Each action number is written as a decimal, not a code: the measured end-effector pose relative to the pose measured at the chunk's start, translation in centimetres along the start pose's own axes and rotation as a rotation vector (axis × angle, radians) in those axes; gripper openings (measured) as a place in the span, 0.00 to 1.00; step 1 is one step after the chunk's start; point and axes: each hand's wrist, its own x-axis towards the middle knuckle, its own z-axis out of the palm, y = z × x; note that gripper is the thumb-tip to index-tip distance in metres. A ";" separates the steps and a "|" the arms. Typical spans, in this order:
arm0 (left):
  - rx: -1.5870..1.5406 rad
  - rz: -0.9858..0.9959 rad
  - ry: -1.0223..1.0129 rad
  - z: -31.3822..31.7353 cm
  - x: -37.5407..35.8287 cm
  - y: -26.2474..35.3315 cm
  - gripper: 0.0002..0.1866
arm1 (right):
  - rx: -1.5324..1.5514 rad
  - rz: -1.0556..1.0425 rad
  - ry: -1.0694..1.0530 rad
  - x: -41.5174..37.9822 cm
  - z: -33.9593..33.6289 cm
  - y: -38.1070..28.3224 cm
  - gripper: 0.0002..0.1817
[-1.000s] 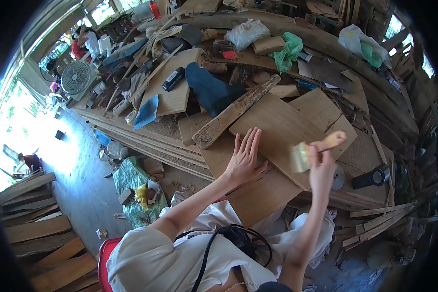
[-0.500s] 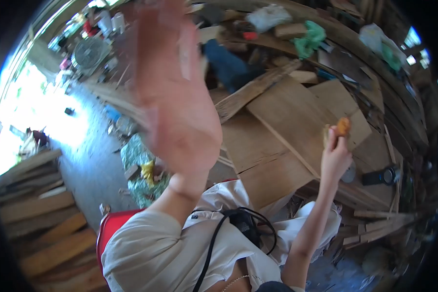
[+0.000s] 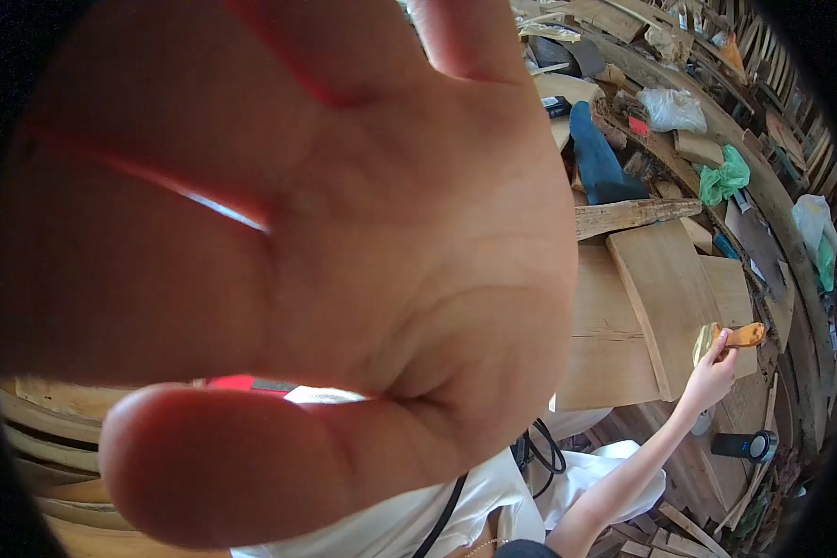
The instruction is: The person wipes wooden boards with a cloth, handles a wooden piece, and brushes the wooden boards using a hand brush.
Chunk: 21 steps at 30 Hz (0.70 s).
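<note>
My left hand is raised very near the camera, palm facing it, with thumb and fingers spread and nothing in it. It hides the whole left and middle of the view. At the right, my right hand grips a small brush-like tool with an orange-brown handle and a pale part on its other side. That hand is above the right side of pale wooden boards. A black cylindrical object lies just below it.
Green and white plastic bags lie among scrap wood at the upper right. A dark blue item rests behind the boards. Stacked planks show at the lower left. A black cable crosses my white clothing.
My left hand has come much closer to the camera and now covers far more of the view. The view has shifted, so the boards and my right hand appear farther right and lower.
</note>
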 end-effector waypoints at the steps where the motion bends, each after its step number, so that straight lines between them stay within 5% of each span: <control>1: 0.017 -0.006 -0.005 -0.3 -0.1 0.3 0.27 | -0.009 0.008 -0.003 -0.1 0.0 0.1 0.22; 21: 0.106 -0.027 -0.038 -1.1 -1.2 1.8 0.28 | 0.056 0.033 0.034 -0.2 0.6 1.1 0.17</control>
